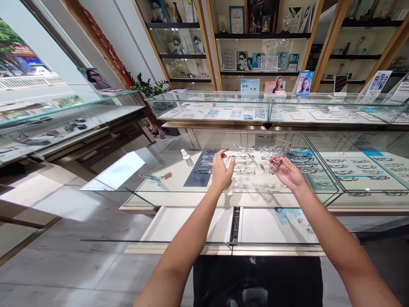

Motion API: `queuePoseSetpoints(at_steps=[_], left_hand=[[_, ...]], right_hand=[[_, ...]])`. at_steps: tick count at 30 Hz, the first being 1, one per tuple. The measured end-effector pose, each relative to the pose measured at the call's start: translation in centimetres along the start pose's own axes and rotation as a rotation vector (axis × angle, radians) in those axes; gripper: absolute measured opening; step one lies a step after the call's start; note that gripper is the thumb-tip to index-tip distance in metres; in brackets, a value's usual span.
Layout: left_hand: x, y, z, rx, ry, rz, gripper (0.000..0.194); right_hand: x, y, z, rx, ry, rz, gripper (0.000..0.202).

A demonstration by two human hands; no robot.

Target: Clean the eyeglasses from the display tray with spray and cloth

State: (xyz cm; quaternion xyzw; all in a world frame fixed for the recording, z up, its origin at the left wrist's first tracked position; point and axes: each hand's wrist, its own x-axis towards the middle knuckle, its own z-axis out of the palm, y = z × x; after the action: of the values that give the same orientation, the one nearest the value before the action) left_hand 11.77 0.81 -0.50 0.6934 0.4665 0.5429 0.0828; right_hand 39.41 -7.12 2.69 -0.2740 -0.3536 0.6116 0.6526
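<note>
In my right hand (287, 171) is a pair of eyeglasses (285, 149), pinched by the fingers above the glass counter. The frame looks thin, and one temple reaches out to the left. My left hand (223, 170) is curled to the left of it, around what looks like a pale cloth (229, 190) that is mostly hidden by the hand. Rows of eyeglasses (245, 171) lie in the display case beneath both hands. Left of my left hand, a small white bottle (187, 157) stands upright on the counter.
A brown tag (166, 175) is on the left part of the counter. Two white drawers (191, 224) stand pulled out below the front edge. Another glass display case (211, 113) runs behind, and one more (73, 123) is at the left. Shelves (262, 36) line the back wall.
</note>
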Motion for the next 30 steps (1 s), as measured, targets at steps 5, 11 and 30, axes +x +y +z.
queuePoseSetpoints(at_steps=[5,11,30], left_hand=[[0.8,-1.1,-0.5,0.128,-0.027,-0.059,0.039],[2.5,-2.7,-2.7,0.346,0.256,-0.422,0.048],[3.3,-6.8,-4.8,0.395,0.202,-0.651,0.059]], right_hand=[[-0.2,-0.4,0.0,0.005,-0.008,0.007,0.026],[-0.4,-1.0,-0.3,-0.011,-0.024,0.007,0.023],[-0.9,-1.4,0.6,-0.092,-0.034,-0.023,0.029]])
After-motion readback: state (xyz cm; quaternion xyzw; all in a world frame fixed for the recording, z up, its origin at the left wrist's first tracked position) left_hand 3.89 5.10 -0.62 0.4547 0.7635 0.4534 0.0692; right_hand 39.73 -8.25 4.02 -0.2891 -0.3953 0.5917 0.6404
